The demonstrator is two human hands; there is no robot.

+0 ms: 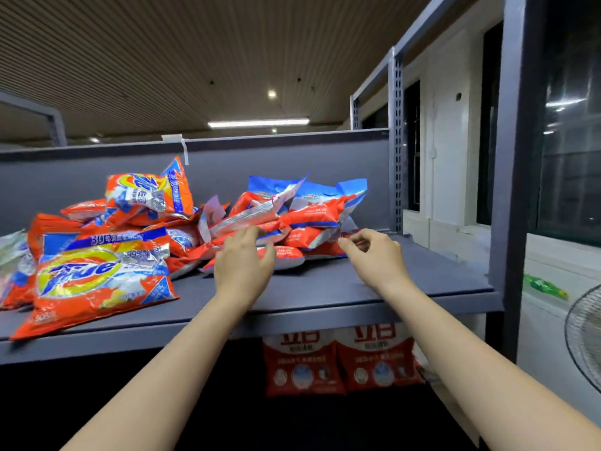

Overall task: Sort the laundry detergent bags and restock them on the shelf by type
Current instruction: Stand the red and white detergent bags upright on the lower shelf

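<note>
A heap of orange detergent bags (97,275) covers the left half of the grey shelf (357,288). To their right lies a pile of red, white and blue bags (312,209). My left hand (244,262) hovers with spread fingers over the front of the red and blue pile, touching or nearly touching a low red bag (289,255). At the pile's right edge, my right hand (374,255) has its fingers curled loosely and holds nothing that I can see. Two red bags (341,362) stand upright on the shelf below.
A grey back panel (292,164) closes the shelf behind the bags. Steel uprights (510,157) frame its right end. Beyond them are a white ledge with a green object (546,286) and a fan grille (585,333). The shelf's right front part is bare.
</note>
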